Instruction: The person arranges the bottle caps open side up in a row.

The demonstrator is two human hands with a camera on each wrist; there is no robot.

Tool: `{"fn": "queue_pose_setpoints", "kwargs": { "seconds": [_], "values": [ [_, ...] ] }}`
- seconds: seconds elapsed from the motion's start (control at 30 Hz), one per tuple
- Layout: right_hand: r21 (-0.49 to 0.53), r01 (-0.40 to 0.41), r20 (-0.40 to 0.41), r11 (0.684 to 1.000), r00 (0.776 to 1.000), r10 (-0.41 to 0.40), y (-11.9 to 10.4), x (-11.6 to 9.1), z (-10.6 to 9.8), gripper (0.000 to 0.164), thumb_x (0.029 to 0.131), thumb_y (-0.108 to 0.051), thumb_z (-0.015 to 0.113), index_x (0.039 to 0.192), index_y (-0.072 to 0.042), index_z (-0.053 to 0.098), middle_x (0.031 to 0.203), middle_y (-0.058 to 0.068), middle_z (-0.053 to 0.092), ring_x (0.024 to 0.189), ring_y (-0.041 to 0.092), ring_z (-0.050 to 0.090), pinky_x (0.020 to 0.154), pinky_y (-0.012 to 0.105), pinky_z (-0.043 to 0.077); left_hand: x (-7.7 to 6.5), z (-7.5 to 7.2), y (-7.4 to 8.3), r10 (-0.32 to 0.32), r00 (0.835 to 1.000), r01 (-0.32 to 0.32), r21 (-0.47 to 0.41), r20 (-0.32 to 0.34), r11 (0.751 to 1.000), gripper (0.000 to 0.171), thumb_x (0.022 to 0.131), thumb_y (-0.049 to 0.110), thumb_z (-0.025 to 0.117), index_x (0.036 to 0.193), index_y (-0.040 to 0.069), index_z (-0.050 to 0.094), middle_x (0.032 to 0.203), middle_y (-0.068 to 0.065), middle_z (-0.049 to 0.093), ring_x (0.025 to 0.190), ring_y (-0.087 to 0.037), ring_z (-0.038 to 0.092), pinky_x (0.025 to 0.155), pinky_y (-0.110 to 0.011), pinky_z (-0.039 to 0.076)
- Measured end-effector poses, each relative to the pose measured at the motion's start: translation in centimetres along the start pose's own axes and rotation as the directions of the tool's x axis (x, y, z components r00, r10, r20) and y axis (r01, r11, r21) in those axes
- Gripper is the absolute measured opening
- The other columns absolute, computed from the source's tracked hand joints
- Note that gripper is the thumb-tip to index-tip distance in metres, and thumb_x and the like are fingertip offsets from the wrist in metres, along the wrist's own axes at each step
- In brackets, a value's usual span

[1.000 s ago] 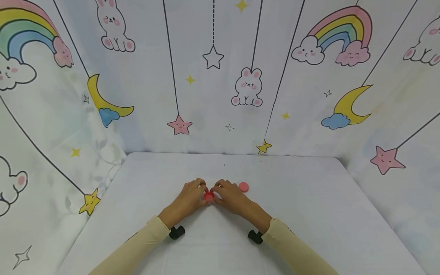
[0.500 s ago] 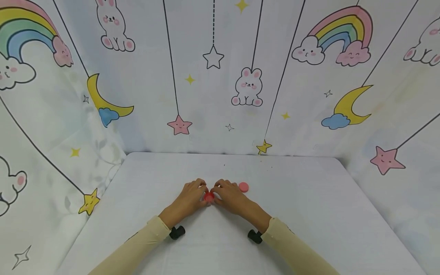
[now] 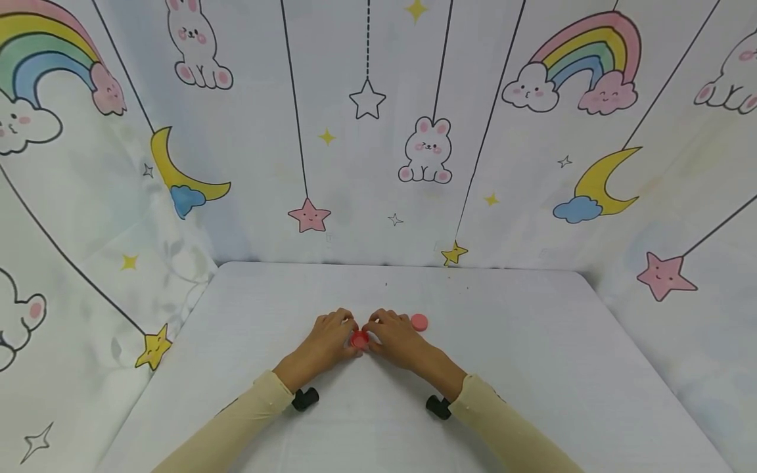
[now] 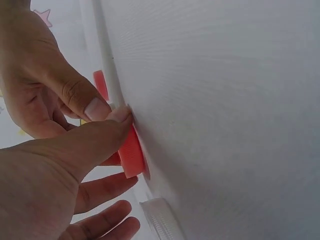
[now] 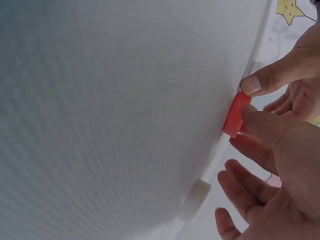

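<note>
A small red bottle cap [image 3: 359, 339], ridged along its side, is between my two hands near the middle of the table. My left hand [image 3: 326, 341] pinches it from the left. In the left wrist view, that thumb lies along the edge of the red bottle cap [image 4: 132, 156], and the other fingers spread below. My right hand [image 3: 399, 340] pinches it from the right, its thumb pressed to the side of the red bottle cap [image 5: 237, 114] in the right wrist view. The thumbs are close together, and part of the cap is hidden behind the fingers.
A second red cap [image 3: 419, 322] lies flat just beyond my right hand. A clear ridged cap [image 4: 162, 220] shows below my left fingers in its wrist view. A pale round piece [image 5: 195, 200] appears in the right wrist view. The white table [image 3: 532, 368] meets a cartoon-printed cloth [image 3: 367, 164] behind.
The red cap tilts slightly between my fingers, its upper face looking different from moment to moment. Both hands stay almost in place, and the second red cap has not moved.
</note>
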State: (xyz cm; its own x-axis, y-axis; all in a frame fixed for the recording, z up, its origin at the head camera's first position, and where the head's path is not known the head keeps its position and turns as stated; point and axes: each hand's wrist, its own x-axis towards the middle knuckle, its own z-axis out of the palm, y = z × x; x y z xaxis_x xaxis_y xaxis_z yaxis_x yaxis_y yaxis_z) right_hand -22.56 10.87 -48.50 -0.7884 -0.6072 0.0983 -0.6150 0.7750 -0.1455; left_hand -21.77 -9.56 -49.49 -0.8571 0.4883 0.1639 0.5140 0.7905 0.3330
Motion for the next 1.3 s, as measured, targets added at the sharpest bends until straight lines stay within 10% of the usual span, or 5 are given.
{"fn": "queue_pose_setpoints", "kwargs": {
  "seconds": [0.7,1.3],
  "values": [
    [0.111,-0.129,-0.013,0.985,0.991,0.131,3.7,0.1,-2.6,0.044,0.098,-0.032,0.078,0.135,-0.011,0.069,0.133,0.009,0.065,0.124,0.03,0.06,0.1,0.055,0.05,2.9,-1.0,1.3,0.015,1.0,-0.016,0.011,0.025,1.0,0.048,0.097,0.035,0.079,0.13,0.003,0.065,0.129,-0.015,0.062,0.118,-0.033,0.064,0.104,-0.055,0.048],
    [0.072,-0.187,0.096,0.98,0.979,0.18,6.3,0.0,-2.6,0.046,0.093,-0.034,0.083,0.133,-0.014,0.071,0.134,0.01,0.065,0.125,0.031,0.06,0.1,0.06,0.05,7.1,-1.2,2.5,-0.031,0.977,0.015,0.075,0.212,0.997,0.055,0.095,0.039,0.08,0.137,0.009,0.064,0.136,-0.013,0.062,0.127,-0.032,0.061,0.11,-0.053,0.046]
  ]
}}
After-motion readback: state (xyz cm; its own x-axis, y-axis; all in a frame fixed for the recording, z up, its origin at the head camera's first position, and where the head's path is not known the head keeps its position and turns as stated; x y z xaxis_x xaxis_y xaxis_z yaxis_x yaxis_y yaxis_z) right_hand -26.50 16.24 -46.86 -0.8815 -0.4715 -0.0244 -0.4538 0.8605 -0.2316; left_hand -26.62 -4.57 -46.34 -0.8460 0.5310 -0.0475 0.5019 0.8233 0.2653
